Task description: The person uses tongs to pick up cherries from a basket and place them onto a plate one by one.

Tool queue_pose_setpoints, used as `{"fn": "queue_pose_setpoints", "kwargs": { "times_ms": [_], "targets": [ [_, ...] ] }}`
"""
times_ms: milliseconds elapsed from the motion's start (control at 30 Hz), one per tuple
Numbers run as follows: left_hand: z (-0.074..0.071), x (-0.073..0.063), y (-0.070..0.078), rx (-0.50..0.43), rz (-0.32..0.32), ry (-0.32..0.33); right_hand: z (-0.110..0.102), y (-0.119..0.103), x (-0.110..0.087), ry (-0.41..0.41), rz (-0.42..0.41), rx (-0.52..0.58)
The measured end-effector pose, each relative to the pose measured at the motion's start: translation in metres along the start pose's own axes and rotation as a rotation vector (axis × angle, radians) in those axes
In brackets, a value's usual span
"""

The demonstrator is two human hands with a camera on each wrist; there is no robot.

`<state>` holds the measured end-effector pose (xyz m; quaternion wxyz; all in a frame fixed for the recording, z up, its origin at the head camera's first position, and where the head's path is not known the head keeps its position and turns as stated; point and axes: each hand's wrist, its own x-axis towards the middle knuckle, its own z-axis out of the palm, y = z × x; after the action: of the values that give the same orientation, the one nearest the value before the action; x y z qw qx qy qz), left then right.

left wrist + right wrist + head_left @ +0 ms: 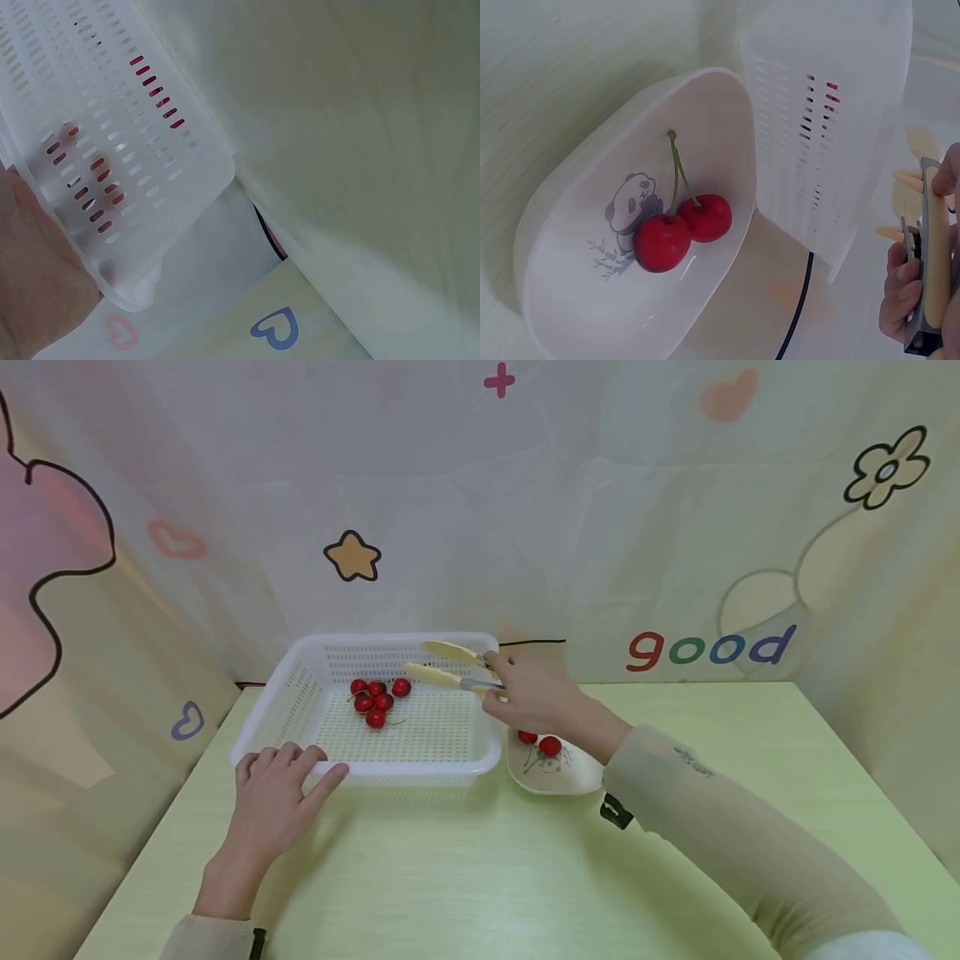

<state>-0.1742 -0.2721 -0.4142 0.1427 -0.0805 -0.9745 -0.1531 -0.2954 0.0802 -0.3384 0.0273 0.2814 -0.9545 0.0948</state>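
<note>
My left hand (273, 802) grips the front-left rim of a white perforated plastic basket (420, 768); through the holes in the left wrist view, its fingers show inside the wall. Several red cherries (376, 718) lie together on the basket's floor, left of middle. Above the basket's right side, my right hand (536, 693) holds tongs (435, 676) with cream tips. Those tips point left and stand apart, with nothing between them. Below the right wrist, a small white dish (570, 300) with a panda print carries two cherries (661, 242), their green stems joined.
The dish stands close against the basket's right side on a pale wooden table (450, 868). Behind the table hangs a printed curtain (465, 527) with a star, hearts and the word "good". A dark band (617, 811) shows at the right sleeve.
</note>
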Motion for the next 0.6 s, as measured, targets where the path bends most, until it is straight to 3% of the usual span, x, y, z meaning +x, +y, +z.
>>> {"fn": "queue_pose_setpoints", "kwargs": {
  "times_ms": [367, 600],
  "targets": [
    [0.001, 0.0, -0.001, 0.0, -0.006, -0.008, 0.009, -0.026, 0.023, -0.068, 0.005, -0.156],
    [0.002, 0.0, 0.0, 0.003, 0.002, 0.006, 0.014, -0.031, 0.033, -0.111, 0.018, -0.232]
  ]
}}
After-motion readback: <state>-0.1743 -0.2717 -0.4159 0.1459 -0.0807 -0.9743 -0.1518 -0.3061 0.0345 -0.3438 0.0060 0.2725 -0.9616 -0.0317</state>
